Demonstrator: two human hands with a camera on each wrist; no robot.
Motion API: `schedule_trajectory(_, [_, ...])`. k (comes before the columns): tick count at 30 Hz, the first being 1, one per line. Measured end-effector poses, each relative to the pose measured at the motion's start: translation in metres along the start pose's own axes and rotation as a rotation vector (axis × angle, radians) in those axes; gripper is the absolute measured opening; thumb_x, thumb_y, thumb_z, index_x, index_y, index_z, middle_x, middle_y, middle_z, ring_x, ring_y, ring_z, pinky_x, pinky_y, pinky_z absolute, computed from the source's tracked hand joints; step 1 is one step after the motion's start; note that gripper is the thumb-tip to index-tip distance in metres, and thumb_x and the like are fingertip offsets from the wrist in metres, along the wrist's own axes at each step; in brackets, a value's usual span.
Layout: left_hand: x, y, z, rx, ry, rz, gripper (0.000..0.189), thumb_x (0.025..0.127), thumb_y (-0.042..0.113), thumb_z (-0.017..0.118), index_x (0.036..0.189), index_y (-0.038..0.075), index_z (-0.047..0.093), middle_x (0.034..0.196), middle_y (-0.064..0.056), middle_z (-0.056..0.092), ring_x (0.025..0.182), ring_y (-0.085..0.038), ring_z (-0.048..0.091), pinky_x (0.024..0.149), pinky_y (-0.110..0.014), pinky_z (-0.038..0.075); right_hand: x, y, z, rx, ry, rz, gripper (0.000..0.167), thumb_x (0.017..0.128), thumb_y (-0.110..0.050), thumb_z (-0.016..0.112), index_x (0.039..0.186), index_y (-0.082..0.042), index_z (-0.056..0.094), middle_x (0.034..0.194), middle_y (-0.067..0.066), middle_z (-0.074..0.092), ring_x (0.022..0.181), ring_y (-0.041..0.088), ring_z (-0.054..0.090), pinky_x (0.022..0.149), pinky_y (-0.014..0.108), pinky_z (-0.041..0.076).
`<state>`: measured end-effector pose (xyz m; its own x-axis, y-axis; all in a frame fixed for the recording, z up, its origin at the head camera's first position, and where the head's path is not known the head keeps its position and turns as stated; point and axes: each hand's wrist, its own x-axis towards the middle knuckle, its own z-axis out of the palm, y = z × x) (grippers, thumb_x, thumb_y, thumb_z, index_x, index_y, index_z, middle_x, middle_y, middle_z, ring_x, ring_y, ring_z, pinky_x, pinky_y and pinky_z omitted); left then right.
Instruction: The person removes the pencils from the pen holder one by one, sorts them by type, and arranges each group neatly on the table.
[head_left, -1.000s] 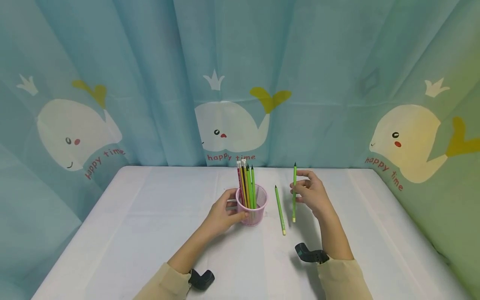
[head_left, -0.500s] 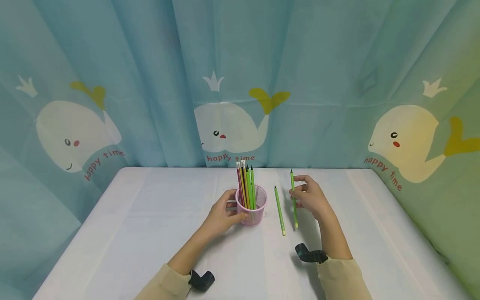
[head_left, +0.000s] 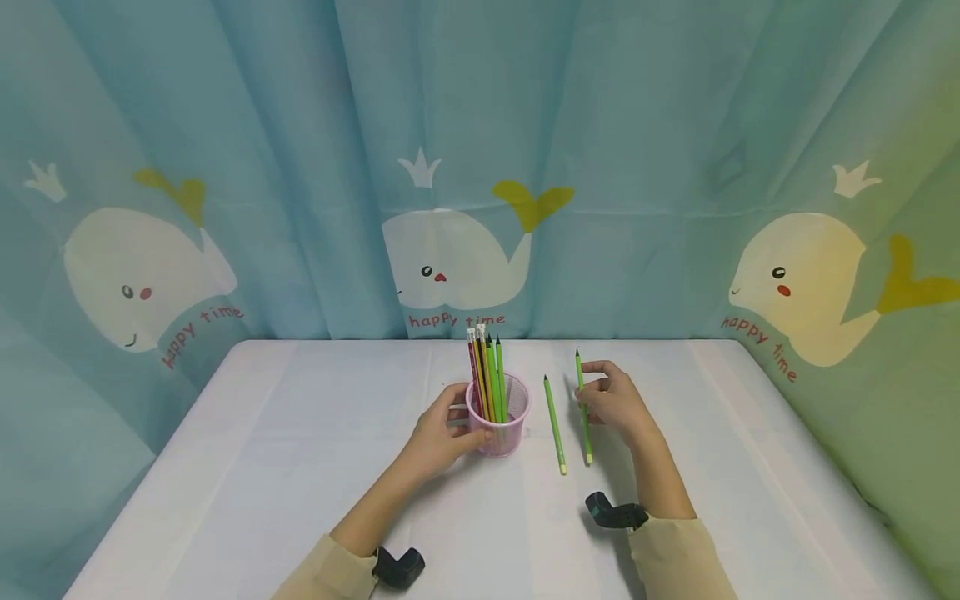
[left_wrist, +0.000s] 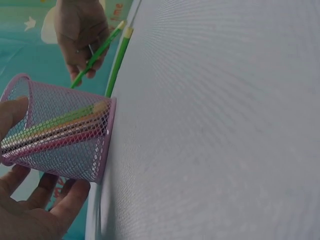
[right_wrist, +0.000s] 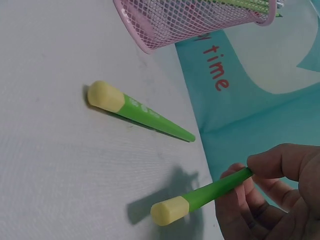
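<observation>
A pink mesh pencil cup stands on the table, holding several pencils in red, yellow, black and green. My left hand grips the cup from its left side, thumb at the front and fingers behind, as the left wrist view also shows. Between thumb and fingers, my right hand pinches a green pencil, dark tip up and away, pale yellow end low. In the right wrist view that pale end hangs above its shadow. A second green pencil lies between the cup and the right hand.
The white table reaches back to a blue curtain printed with whales. Each wrist wears a black camera; one is on the left and another on the right.
My right hand has lowered the green pencil toward the table, its pale end now nearer the surface. The left hand keeps its hold on the cup. The head view has shifted slightly.
</observation>
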<state>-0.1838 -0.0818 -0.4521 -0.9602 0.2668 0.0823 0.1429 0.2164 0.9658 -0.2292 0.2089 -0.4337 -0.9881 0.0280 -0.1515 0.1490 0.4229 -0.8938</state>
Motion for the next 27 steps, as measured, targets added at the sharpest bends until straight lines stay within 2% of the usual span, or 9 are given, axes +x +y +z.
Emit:
schedule_trajectory(12, [0.0,-0.001,-0.001,-0.008,-0.004,-0.004,0.07,0.082,0.008,0.081,0.142,0.009,0.045,0.133,-0.017,0.056,0.12,-0.036,0.059,0.099,-0.043,0.055,0.002,0.003,0.009,-0.049,0.0,0.031,0.048,0.091,-0.005,0.064,0.136,-0.004,0.049,0.093,0.012,0.062,0.076,0.02,0.059,0.061,0.03,0.056])
schedule_trajectory(27, [0.0,-0.001,-0.002,-0.005,-0.007,0.009,0.071,0.081,0.008,0.081,0.142,0.007,0.045,0.133,-0.018,0.056,0.12,-0.037,0.059,0.1,-0.045,0.055,0.004,0.007,0.015,-0.151,-0.021,0.081,0.05,0.089,-0.011,0.07,0.136,-0.009,0.051,0.098,0.012,0.063,0.079,0.02,0.061,0.064,0.029,0.057])
